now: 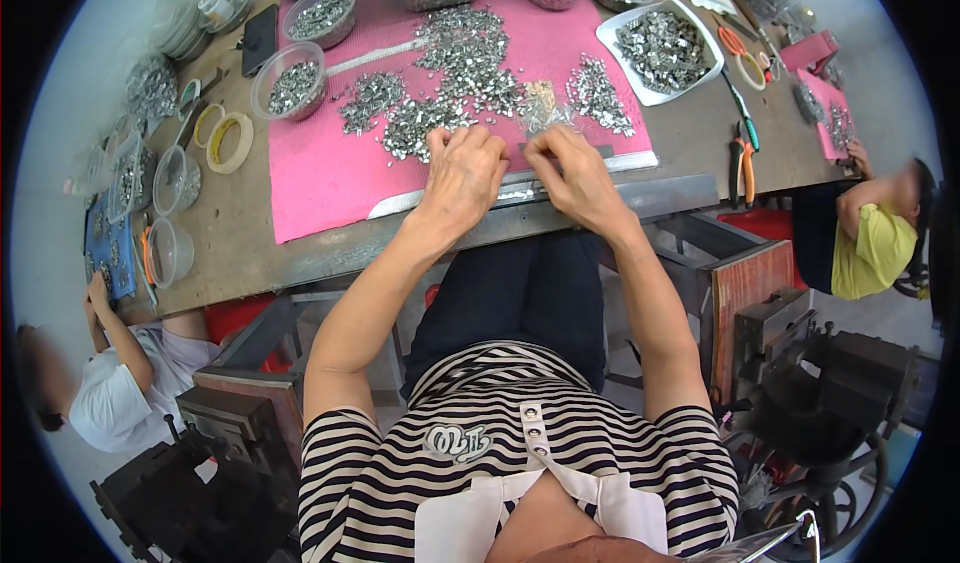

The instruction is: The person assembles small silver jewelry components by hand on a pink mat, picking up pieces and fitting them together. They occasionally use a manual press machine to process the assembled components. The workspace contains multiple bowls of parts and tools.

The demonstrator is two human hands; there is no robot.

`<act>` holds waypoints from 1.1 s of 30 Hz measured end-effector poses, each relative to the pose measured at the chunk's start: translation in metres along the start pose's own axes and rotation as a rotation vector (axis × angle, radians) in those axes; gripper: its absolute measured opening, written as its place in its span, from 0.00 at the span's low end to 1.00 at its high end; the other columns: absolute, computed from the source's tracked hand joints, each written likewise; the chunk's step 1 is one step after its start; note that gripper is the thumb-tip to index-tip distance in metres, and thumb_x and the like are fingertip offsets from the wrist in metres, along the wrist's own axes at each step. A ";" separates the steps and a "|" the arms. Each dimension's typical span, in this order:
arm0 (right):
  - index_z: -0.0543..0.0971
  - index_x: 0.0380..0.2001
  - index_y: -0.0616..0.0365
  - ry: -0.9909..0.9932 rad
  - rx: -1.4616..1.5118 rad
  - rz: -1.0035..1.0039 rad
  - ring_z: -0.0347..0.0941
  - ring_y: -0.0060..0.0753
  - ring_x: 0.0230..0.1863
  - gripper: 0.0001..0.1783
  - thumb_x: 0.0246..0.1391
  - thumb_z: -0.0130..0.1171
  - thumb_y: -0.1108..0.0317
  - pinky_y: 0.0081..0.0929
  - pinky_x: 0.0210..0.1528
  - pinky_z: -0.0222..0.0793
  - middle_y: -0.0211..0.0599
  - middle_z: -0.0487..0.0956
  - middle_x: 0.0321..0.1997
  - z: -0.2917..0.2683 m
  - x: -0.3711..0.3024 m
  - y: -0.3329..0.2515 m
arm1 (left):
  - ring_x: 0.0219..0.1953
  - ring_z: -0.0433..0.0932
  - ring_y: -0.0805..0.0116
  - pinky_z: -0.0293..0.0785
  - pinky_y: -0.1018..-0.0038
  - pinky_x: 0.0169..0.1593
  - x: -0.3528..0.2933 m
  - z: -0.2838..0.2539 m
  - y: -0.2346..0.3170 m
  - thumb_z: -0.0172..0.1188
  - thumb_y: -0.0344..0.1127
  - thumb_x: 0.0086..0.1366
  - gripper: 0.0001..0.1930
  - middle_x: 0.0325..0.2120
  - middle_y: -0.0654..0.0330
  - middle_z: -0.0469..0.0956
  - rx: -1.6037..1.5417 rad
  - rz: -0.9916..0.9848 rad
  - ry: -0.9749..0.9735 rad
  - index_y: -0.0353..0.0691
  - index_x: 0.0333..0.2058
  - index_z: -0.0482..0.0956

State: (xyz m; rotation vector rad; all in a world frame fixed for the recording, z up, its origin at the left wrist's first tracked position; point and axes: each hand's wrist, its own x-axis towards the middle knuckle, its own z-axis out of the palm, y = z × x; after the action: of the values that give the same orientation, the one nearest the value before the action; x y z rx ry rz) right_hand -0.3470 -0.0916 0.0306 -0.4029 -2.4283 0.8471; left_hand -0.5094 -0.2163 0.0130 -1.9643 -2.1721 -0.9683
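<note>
My left hand (462, 178) rests at the near edge of a heap of small silvery metal pieces (420, 123) on a pink mat (320, 183). Its fingers are curled down and closed, their tips hidden. My right hand (575, 181) is closed in a pinch a little to the right, beside a tuft of thin wire-like bits (545, 115); what it pinches is too small to make out. Between the hands, along the table edge, lies a narrow shiny strip (518, 192). A separate smaller heap of metal pieces (598, 98) is beyond my right hand.
Plastic tubs of metal pieces (292, 88) stand left and behind; a white square dish (640, 81) is at right. Tape rolls (232, 144) lie left, orange-handled pliers (742, 171) and orange scissors (735, 43) right. Other people sit at both sides, one in a yellow shirt (872, 248).
</note>
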 end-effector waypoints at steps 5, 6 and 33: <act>0.76 0.38 0.64 0.043 0.139 0.056 0.77 0.45 0.41 0.05 0.59 0.61 0.80 0.36 0.46 0.72 0.43 0.79 0.39 -0.006 -0.035 -0.013 | 0.39 0.79 0.54 0.68 0.60 0.46 0.000 -0.004 0.007 0.63 0.27 0.65 0.03 0.32 0.57 0.79 -0.328 -0.079 -0.064 0.37 0.37 0.78; 0.76 0.38 0.64 0.042 0.115 0.038 0.77 0.46 0.41 0.05 0.59 0.61 0.80 0.36 0.47 0.72 0.44 0.79 0.40 -0.006 -0.037 -0.014 | 0.39 0.79 0.53 0.69 0.60 0.45 -0.002 -0.005 0.010 0.62 0.26 0.66 0.03 0.32 0.55 0.79 -0.385 -0.102 -0.071 0.36 0.37 0.77; 0.80 0.38 0.60 0.207 -0.217 -0.203 0.76 0.43 0.42 0.11 0.50 0.66 0.80 0.38 0.48 0.68 0.38 0.79 0.41 0.009 -0.043 -0.019 | 0.39 0.77 0.51 0.75 0.60 0.43 -0.027 -0.005 0.040 0.65 0.21 0.61 0.09 0.36 0.52 0.77 -0.230 0.048 0.070 0.34 0.40 0.78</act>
State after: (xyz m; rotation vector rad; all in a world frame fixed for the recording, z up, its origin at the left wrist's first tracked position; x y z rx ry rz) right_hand -0.3189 -0.1292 0.0199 -0.2995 -2.3250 0.4350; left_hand -0.4699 -0.2430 0.0215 -2.0296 -2.0468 -1.3110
